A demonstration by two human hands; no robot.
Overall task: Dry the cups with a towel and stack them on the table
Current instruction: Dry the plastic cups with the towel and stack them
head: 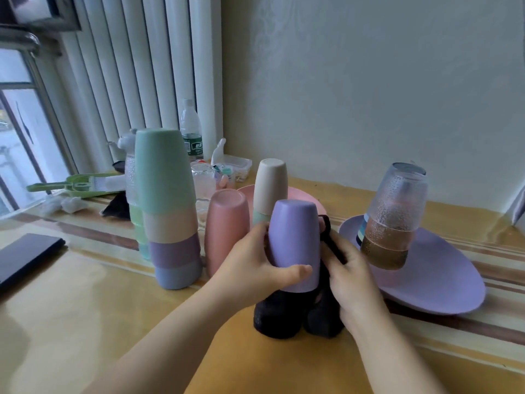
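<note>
Gripping an upturned purple cup in the left hand, thumb curled across its front, just above the table. Pinching a black towel against the cup's side with the right hand, cloth hanging down to the glossy yellow striped tablecloth. Standing close to the left: a tall stack of pastel cups and a pink cup. Resting on a purple plate to the right, stacked glass tumblers. Rising behind, a pale wall and white radiator beside a window.
</note>
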